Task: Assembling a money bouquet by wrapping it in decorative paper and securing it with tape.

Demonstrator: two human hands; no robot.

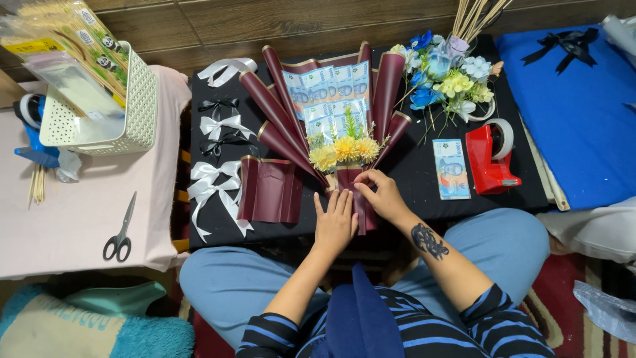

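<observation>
Head cam looking straight down: left hand [334, 222] lies flat and open against the maroon-wrapped banknote bouquet [334, 113] on the black table [411, 172], right hand [381, 193] pinches the wrap at its stem. Red tape dispenser [489, 158] and loose banknote [451, 168] sit off right.

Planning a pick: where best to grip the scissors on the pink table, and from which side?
Grip the scissors at the black finger loops, the end nearest the person. They lie flat on the pink table, blades pointing away, with open space around the loops, so probably come from above at the near side, clear of the blades.
</observation>
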